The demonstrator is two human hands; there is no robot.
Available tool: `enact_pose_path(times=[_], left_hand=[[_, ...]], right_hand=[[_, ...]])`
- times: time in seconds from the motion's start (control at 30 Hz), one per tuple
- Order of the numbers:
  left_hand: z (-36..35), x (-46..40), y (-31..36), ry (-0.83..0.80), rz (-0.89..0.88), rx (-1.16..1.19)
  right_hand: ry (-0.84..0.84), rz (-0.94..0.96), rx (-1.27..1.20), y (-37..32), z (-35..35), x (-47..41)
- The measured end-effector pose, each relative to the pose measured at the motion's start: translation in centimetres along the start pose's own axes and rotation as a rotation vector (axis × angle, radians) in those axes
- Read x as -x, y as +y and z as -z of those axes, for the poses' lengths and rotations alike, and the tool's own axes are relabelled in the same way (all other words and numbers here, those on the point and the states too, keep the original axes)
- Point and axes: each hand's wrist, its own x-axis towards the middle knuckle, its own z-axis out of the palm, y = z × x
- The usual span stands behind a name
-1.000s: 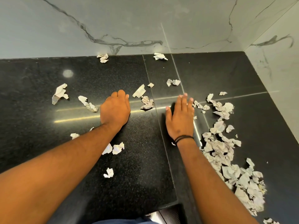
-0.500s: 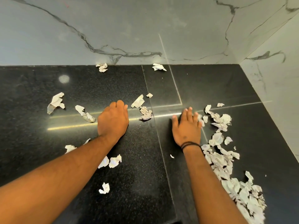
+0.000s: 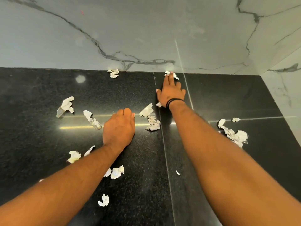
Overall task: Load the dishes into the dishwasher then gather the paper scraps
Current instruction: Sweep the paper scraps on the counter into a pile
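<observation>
far scrap (image 3: 171, 74): sat at the back edge of the countertop (image 3: 48, 103), against the marble wall (image 3: 146, 30). Likely the outlier of the batch, hence the long reach.
right hand (image 3: 171, 93): arm stretched out, fingers straight, fingertips (image 3: 169, 77) on the far scrap. No curl round it, so it pressed or dragged rather than pinched. My read: a flat hand suits sweeping the piece toward the heap.
left hand (image 3: 119, 128): palm down on the stone, fingers loosely bent, holding nothing I could see. Probably a brace while the body leaned forward.
second wall scrap (image 3: 113, 73): also at the wall line, left of the far scrap, untouched.
centre scraps (image 3: 151, 118): between the two hands, just beside the left hand's fingers; easy next pickup.
left scraps (image 3: 65, 106): scattered across the left of the counter, well apart from each other; more lay near the left forearm.
right heap (image 3: 234, 134): bunched pieces right of the right forearm, partly hidden by it. Looked like the collection point.
dishwasher, dishes: not in view.
progress: judged gathering phase, heap started, the left side mostly unswept.
risk: light crumpled paper could skid away under flat fingers.
</observation>
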Motion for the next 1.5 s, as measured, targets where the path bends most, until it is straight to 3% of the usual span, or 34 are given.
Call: enact_pose_path(times=[0.17,0.37,0.63,0.77,0.9,1.03,1.3,1.37,1.5], left_hand=[[0.0,-0.2,0.1,0.003,0.001,-0.015],[-0.1,-0.1,-0.2,0.013,-0.005,-0.004],[-0.1,0.0,-0.1,-0.003,-0.008,-0.022],[0.1,0.0,0.0,-0.016,0.001,0.01],[0.2,0.0,0.0,-0.032,0.008,0.017],[0.0,0.0,-0.2,-0.01,-0.013,0.012],[0.1,0.1,-0.1,-0.013,-0.005,0.013],[0.0,0.0,-0.1,-0.01,-0.007,0.014],[0.0,-0.1,-0.1,-0.007,-0.018,0.018]], right_hand=[[-0.034,-0.021,0.073,0.4,1.6,-2.4],[0.077,0.026,-0.101,2.5,-1.2,5.6],[0.364,-0.335,-0.086,5.3,-4.9,17.8],[0.452,-0.127,-0.079,0.6,-5.3,18.4],[0.309,0.113,-0.067,-3.6,-7.0,18.7],[0.206,0.045,-0.019,-1.3,-8.9,19.5],[0.377,-0.174,-0.077,1.9,-7.8,19.6],[0.387,-0.06,-0.072,-0.1,-7.3,18.5],[0.218,0.204,-0.067,-3.7,-8.5,16.9]])
